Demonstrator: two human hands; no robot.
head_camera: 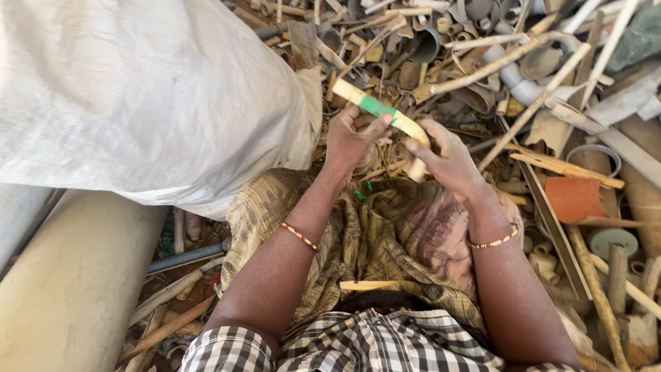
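My left hand [350,141] and my right hand [447,160] both grip a curved cream strip of broken plastic pipe [377,107] with a green band round its middle. The strip slants from upper left down to the right, and its lower end is hidden in my right palm. A thin beaded bangle sits on each wrist. Both hands hover over a brown patterned cloth [385,234] spread across my lap. A small pale sliver [365,284] lies on that cloth near my checked shirt.
A heap of broken pipes, sticks and plastic scraps [496,62] fills the ground ahead and to the right. A large white woven sack [138,96] bulges at the left. A wide pale pipe [69,289] lies at lower left. An orange pipe piece [575,200] rests at right.
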